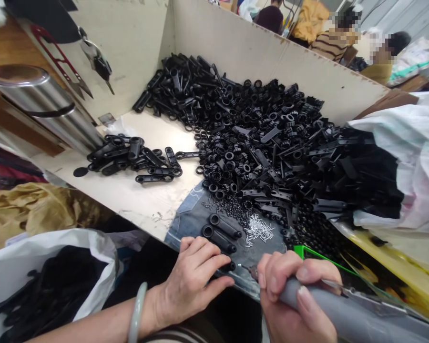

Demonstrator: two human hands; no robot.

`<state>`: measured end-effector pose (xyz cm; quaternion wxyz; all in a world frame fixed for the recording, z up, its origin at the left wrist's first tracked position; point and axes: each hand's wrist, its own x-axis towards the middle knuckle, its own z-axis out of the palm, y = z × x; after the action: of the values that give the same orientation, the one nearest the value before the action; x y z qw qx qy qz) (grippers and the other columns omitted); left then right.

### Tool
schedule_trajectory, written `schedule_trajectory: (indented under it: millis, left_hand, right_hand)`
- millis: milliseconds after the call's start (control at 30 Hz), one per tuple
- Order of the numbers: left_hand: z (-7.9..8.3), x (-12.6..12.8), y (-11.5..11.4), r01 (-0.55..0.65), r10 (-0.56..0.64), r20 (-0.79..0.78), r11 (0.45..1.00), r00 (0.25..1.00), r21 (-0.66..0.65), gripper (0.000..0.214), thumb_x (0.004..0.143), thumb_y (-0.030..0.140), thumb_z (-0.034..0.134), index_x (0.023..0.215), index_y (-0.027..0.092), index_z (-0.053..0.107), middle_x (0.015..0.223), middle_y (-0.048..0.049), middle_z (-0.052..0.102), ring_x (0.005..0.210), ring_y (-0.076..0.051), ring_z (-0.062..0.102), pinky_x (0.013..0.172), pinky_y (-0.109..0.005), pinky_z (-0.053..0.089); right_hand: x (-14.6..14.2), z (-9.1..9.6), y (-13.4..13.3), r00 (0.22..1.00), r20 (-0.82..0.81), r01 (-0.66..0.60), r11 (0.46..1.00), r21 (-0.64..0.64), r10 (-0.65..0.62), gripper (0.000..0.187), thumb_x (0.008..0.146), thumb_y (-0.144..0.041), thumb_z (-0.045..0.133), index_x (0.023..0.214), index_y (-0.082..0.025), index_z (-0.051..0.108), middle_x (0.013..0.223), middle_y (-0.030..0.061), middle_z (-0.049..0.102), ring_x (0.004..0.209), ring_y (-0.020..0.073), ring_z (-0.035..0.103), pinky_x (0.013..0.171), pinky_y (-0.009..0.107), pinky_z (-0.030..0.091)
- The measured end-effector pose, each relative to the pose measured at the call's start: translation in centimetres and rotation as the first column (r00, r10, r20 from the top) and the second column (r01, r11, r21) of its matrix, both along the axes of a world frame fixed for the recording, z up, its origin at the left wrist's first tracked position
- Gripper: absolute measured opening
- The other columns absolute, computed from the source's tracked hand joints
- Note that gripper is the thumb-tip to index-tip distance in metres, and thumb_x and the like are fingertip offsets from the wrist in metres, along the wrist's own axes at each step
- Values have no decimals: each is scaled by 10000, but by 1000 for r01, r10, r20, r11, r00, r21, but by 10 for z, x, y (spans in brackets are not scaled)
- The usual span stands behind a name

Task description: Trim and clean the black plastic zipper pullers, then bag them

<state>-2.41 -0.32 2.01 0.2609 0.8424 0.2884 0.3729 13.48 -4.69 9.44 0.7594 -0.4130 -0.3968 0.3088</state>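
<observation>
My left hand (198, 271) is curled over a black plastic lever (229, 266), whose round end shows beyond my fingertips; the rest is hidden beneath the hand. Two similar black levers (226, 226) lie side by side just past it on a dark blue cloth mat (189, 209). In my right hand (296, 290) is a grey power screwdriver (325, 305), fingers wrapped round its body. Its thin bit points left, close to the end of the held lever; whether they touch I cannot tell. A small heap of silver screws (259, 229) lies ahead, beside tiny black parts (232, 209).
A large pile of black plastic pieces (250, 138) fills the back of the bench. Assembled levers (143, 157) lie left, near a steel flask (46, 105). Scissors (62, 62) hang beside it. A white sack (103, 252) holds black parts. Other people sit behind the partition (271, 52).
</observation>
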Motion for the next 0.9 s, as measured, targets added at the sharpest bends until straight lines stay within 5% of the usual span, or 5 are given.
schedule_trajectory:
  millis: [533, 900]
  left_hand:
    - [-11, 9, 2, -1, 1, -25, 1000, 1000, -1, 146, 961, 283, 675, 1090, 233, 723, 889, -22, 690, 824, -193, 553, 769, -397, 301]
    - [-7, 16, 2, 42, -42, 1, 998, 999, -36, 116, 974, 215, 622, 889, 206, 699, 728, 13, 701, 799, -188, 529, 745, -417, 262]
  right_hand:
    - [-11, -19, 0, 999, 3, -53, 998, -32, 53, 48, 955, -251, 546, 961, -256, 498, 652, -60, 581, 523, 126, 468, 520, 269, 438]
    - [-12, -15, 1, 996, 51, -67, 995, -72, 70, 74, 954, -275, 568, 943, -265, 495, 623, -66, 562, 497, 121, 449, 512, 262, 429]
